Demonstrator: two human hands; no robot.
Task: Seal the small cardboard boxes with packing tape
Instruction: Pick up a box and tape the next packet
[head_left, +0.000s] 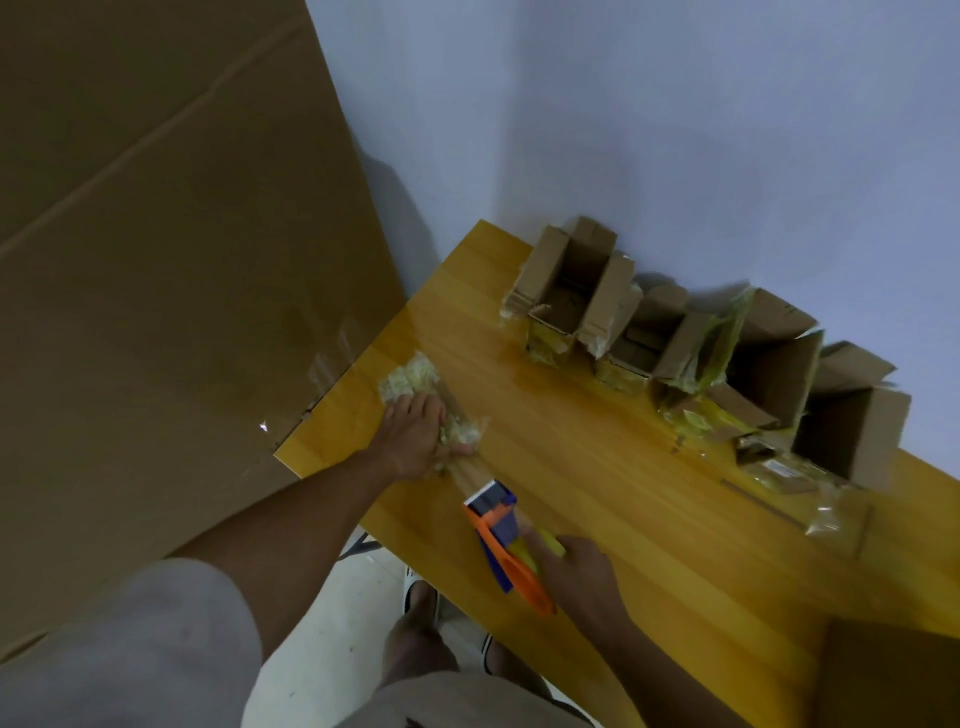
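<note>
**Taping a small box at the table's near edge**

Pressing down with the left hand (415, 434), fingers spread and fairly straight, on a small tape-covered box (431, 402) lying left of centre in the frame, close to the left edge of the wooden table (597, 467). Gripping with the right hand (579, 574), fingers curled round the yellow handle of a tape dispenser (498, 540) in blue and orange, just below centre. Resting the dispenser's blue head at the near end of the box, with a strip of clear tape (470, 475) stretching between the two; hard to tell whether the head is touching the cardboard itself.

Standing further out, along the upper right of the frame against the pale wall (675, 130), a row of open cardboard boxes (691, 353), flaps up, with crumpled yellowish tape clinging to their sides. Lying just in front of the rightmost of them, at the right of the frame, a flattened bit of clear plastic wrap (831, 512). Leaning across the whole upper left of the frame, a large cardboard sheet (156, 260), its lower part touching or nearly touching the table's left corner. Showing at the bottom centre, below the table edge, a foot in a sandal (421, 608) on a light floor, and pale shorts (130, 649) at lower left
</note>
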